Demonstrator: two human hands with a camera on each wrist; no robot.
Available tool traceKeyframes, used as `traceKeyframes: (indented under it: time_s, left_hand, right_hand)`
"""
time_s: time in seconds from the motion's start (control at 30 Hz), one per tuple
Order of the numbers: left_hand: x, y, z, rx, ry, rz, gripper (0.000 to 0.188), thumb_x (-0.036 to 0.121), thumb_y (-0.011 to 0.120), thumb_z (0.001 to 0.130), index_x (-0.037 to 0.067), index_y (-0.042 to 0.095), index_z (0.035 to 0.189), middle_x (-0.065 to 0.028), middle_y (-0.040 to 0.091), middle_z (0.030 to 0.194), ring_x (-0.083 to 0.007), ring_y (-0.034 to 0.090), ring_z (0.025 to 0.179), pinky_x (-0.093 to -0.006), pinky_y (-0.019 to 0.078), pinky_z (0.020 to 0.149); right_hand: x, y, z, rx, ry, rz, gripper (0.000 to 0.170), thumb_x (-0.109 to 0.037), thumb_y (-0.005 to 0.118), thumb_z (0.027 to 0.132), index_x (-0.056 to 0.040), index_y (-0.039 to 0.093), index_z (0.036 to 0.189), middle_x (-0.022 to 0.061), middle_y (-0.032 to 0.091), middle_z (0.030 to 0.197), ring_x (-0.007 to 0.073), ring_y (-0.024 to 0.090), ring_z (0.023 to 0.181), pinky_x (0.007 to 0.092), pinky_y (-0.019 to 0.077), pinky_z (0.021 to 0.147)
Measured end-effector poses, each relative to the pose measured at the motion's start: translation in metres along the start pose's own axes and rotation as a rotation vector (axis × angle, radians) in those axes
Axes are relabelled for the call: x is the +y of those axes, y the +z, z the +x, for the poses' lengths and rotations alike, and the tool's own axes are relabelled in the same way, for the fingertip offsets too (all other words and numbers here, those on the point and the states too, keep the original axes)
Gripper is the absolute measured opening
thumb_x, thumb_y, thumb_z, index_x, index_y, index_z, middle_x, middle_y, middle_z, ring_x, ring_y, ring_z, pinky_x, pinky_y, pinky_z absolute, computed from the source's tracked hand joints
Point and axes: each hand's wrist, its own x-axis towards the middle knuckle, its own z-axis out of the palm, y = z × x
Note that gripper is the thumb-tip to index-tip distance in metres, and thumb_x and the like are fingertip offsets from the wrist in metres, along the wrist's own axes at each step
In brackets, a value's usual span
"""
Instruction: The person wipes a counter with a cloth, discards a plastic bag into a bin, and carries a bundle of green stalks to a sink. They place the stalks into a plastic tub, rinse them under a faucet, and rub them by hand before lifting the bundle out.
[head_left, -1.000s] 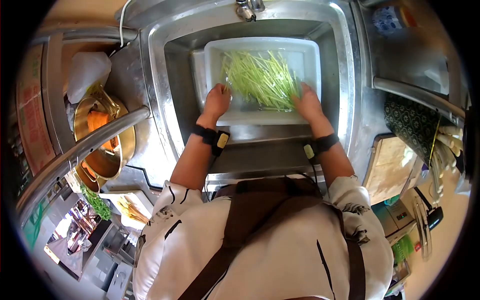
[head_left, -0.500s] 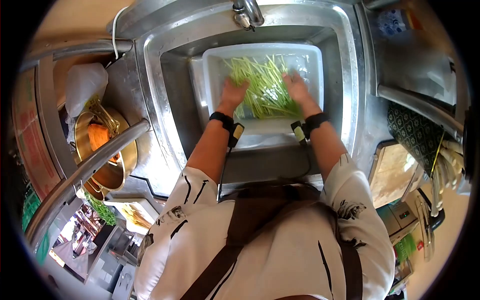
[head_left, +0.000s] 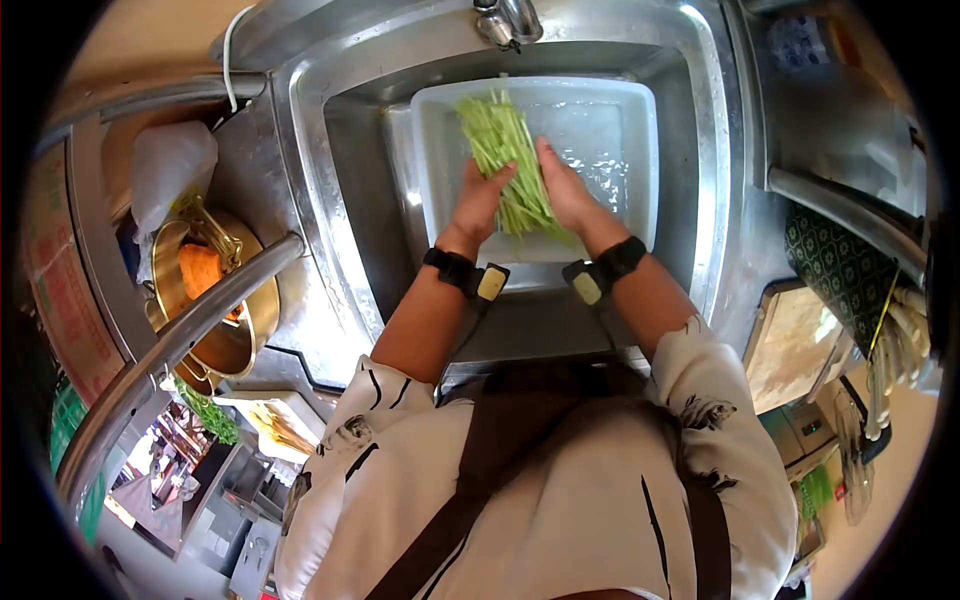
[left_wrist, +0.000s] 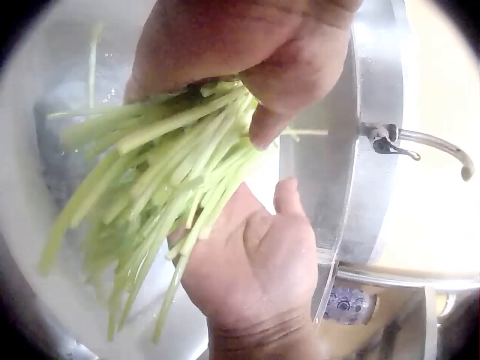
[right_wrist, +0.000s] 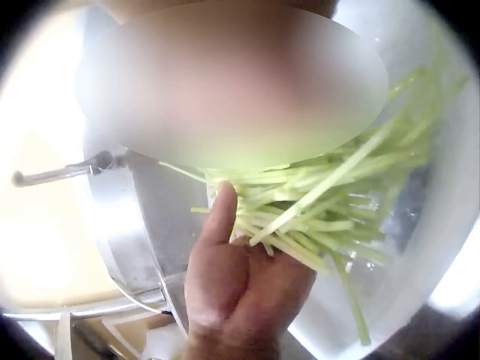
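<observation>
A bundle of thin pale-green vegetable stems [head_left: 494, 130] is held over a white rectangular basin [head_left: 650, 185] in the metal sink. My left hand [head_left: 479, 205] grips the bundle from the left, its thumb lying over the stems. My right hand [head_left: 568, 192] lies against the right side, fingers fairly straight. In the left wrist view the palm of the right hand [left_wrist: 251, 262] faces the stems [left_wrist: 165, 180], its fingers hidden behind them. The right wrist view shows the left hand [right_wrist: 244, 289] with stalks [right_wrist: 322, 202] across its fingers; a blur covers the upper part.
Water stands in the basin, and the faucet [head_left: 508, 22] hangs over the sink's far edge. A gold-coloured pot [head_left: 262, 325] with orange pieces is at the left, behind a metal rail [head_left: 190, 325]. To the right are a wooden cutting board [head_left: 793, 345] and a patterned dark cloth [head_left: 830, 250].
My hands have come inward from the basin's two sides. The spread-out stems are now gathered into a narrower bundle toward the left of the basin.
</observation>
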Motion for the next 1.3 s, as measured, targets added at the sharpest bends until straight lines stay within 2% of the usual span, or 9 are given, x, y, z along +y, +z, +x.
traceKeyframes:
  time_s: [0.07,0.13,0.2,0.33,0.4,0.47,0.6,0.93,1.3]
  left_hand:
    - [-0.013,-0.014,0.009,-0.021,0.028,0.089,0.056,0.015,0.061,0.082,0.000,0.031,0.127,-0.0129,0.051,0.115,-0.0242,0.052,0.103,-0.0353,0.0435,0.086]
    - [-0.037,-0.028,0.023,0.429,0.085,0.453,0.061,0.021,0.061,0.080,-0.002,0.032,0.129,-0.0169,0.049,0.119,-0.0277,0.050,0.107,-0.0382,0.0426,0.087]
    - [-0.047,-0.051,0.029,0.417,0.013,0.506,0.062,0.026,0.061,0.079,-0.004,0.035,0.127,-0.0197,0.048,0.122,-0.0301,0.049,0.109,-0.0386,0.0422,0.087]
    - [-0.028,-0.041,0.002,0.233,-0.205,0.635,0.063,0.036,0.063,0.075,-0.005,0.046,0.119,-0.0234,0.048,0.122,-0.0344,0.049,0.110,-0.0369,0.0424,0.087]
    - [-0.032,-0.032,-0.001,0.210,-0.194,0.613,0.062,0.034,0.063,0.076,-0.005,0.044,0.121,-0.0213,0.050,0.119,-0.0302,0.049,0.108,-0.0359,0.0408,0.087]
    - [-0.035,-0.029,0.000,0.185,-0.180,0.593,0.061,0.032,0.062,0.078,-0.005,0.042,0.122,-0.0192,0.052,0.116,-0.0259,0.049,0.106,-0.0348,0.0392,0.087]
    - [-0.050,-0.033,0.001,-0.128,-0.052,1.236,0.041,0.028,0.052,0.082,0.007,0.052,0.117,-0.0190,0.055,0.114,-0.0345,0.052,0.107,-0.0418,0.0425,0.087]
    - [-0.014,-0.039,-0.015,-0.443,-0.094,1.596,0.022,0.014,0.053,0.077,0.010,0.065,0.096,-0.0160,0.062,0.099,-0.0330,0.057,0.095,-0.0400,0.0442,0.081]
    - [0.004,-0.058,0.015,0.241,0.381,1.074,0.034,0.015,0.045,0.086,0.003,0.049,0.117,-0.0186,0.063,0.085,-0.0307,0.061,0.080,-0.0375,0.0469,0.073]
  right_hand:
    - [0.010,-0.014,0.009,0.172,-0.207,-0.209,0.067,-0.053,0.038,0.089,0.0032,0.042,0.125,0.0198,0.045,0.126,0.0255,0.040,0.119,0.0352,0.0340,0.098]
    - [0.023,-0.038,0.016,0.357,-0.410,-0.418,0.061,-0.047,0.042,0.089,0.0039,0.046,0.121,0.0198,0.049,0.122,0.0263,0.043,0.117,0.0357,0.0355,0.096]
    - [0.031,-0.064,0.016,0.746,-0.657,-1.065,0.043,-0.032,0.053,0.085,0.0027,0.053,0.111,0.0192,0.053,0.114,0.0301,0.046,0.111,0.0375,0.0382,0.093]
    - [0.032,-0.080,-0.014,0.585,-0.634,-1.183,0.034,-0.021,0.059,0.078,0.0008,0.056,0.103,0.0171,0.057,0.105,0.0320,0.051,0.102,0.0382,0.0419,0.088]
    - [0.027,-0.072,-0.030,0.260,-0.315,-1.309,0.025,-0.020,0.058,0.078,-0.0013,0.059,0.094,0.0143,0.060,0.097,0.0310,0.056,0.094,0.0385,0.0461,0.080]
    - [0.041,-0.075,-0.025,0.270,-0.264,-1.509,0.022,-0.018,0.056,0.078,-0.0018,0.061,0.092,0.0142,0.061,0.095,0.0310,0.058,0.091,0.0385,0.0473,0.077]
    - [0.041,-0.076,-0.012,0.219,0.148,-1.750,0.019,-0.012,0.053,0.076,-0.0041,0.066,0.088,0.0157,0.064,0.094,0.0318,0.061,0.090,0.0392,0.0486,0.074]
    - [0.032,-0.079,-0.029,0.123,0.094,-1.921,0.017,-0.011,0.057,0.073,-0.0051,0.067,0.086,0.0151,0.065,0.089,0.0324,0.063,0.086,0.0407,0.0493,0.072]
    - [-0.011,-0.081,-0.093,-0.017,0.117,-1.699,0.034,-0.034,0.072,0.065,-0.0024,0.065,0.075,0.0168,0.062,0.073,0.0325,0.061,0.075,0.0399,0.0479,0.065]
